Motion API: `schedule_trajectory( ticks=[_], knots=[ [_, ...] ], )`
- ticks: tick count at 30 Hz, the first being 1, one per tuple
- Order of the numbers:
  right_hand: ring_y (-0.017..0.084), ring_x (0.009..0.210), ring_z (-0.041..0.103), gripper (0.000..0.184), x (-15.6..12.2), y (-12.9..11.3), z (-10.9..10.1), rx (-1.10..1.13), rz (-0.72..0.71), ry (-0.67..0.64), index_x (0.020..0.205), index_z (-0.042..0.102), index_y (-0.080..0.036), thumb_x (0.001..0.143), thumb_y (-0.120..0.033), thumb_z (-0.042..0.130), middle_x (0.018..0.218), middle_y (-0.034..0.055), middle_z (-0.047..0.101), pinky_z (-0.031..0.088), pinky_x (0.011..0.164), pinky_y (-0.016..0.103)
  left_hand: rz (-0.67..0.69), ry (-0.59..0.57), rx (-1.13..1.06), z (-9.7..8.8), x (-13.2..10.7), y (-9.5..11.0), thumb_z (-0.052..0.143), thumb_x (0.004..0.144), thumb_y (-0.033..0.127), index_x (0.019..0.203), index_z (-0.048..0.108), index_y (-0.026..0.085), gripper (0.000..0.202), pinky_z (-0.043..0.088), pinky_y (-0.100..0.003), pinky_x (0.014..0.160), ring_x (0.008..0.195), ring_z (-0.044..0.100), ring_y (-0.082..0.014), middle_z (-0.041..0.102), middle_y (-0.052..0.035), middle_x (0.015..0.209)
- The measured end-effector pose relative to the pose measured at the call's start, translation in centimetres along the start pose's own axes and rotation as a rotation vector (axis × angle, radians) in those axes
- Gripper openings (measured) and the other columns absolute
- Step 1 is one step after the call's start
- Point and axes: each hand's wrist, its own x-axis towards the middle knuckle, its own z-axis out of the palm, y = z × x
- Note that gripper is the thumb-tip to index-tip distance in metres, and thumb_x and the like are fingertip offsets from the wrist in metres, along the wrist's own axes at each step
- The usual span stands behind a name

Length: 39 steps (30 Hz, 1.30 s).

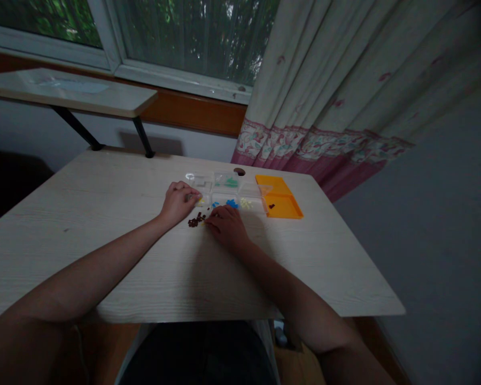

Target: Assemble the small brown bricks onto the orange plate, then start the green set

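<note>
My left hand [178, 203] is closed at the left front corner of a clear compartment tray [214, 188], its fingertips beside a few small yellow pieces [201, 201]. What those fingers hold, if anything, is too small to make out. My right hand [227, 225] rests just in front of the tray with thumb and fingers together, at the right edge of a loose pile of small dark brown pieces [194, 222]. A speck of yellow shows near its fingertips. Small blue pieces [232, 203], pale cream pieces [246, 203] and green pieces [231, 182] lie in separate compartments.
Right of the tray lies an open orange case [284, 186] with a dark brown piece [271, 206] in it. Behind the tray is a round hole [239, 171] in the wooden table [144, 278]. A raised shelf [116, 101] stands at the back left; a curtain [304, 107] hangs behind.
</note>
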Motion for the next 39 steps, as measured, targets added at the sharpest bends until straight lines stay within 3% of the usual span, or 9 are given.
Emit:
schedule_trajectory(
  ticks=[9, 33, 39],
  knots=[
    [0.021, 0.103, 0.049, 0.019, 0.11, -0.05, 0.05, -0.001, -0.005, -0.003, 0.100, 0.075, -0.027, 0.093, -0.032, 0.057, 0.104, 0.0057, 0.064, 0.036, 0.091, 0.036, 0.004, -0.003, 0.000, -0.08, -0.03, 0.10, 0.062, 0.087, 0.037, 0.090, 0.075, 0.022, 0.020, 0.039, -0.042, 0.095, 0.098, 0.051, -0.0239, 0.062, -0.0058, 0.089],
    [0.022, 0.102, 0.051, 0.016, 0.13, -0.31, -0.23, 0.010, -0.014, -0.006, 0.096, 0.075, -0.025, 0.092, -0.028, 0.059, 0.102, 0.0054, 0.067, 0.036, 0.093, 0.037, 0.011, 0.003, 0.013, -0.23, -0.07, 0.30, 0.062, 0.086, 0.036, 0.089, 0.074, 0.022, 0.019, 0.040, -0.043, 0.095, 0.097, 0.051, -0.0250, 0.062, -0.0061, 0.089],
    [0.021, 0.097, 0.056, 0.017, 0.32, 0.26, -0.01, 0.121, 0.083, 0.104, 0.094, 0.076, -0.022, 0.091, -0.029, 0.061, 0.097, 0.0068, 0.069, 0.040, 0.091, 0.036, 0.082, -0.012, 0.000, -0.62, -0.26, 0.89, 0.060, 0.089, 0.036, 0.092, 0.073, 0.023, 0.019, 0.040, -0.042, 0.095, 0.099, 0.051, -0.0247, 0.061, -0.0060, 0.091]
  ],
)
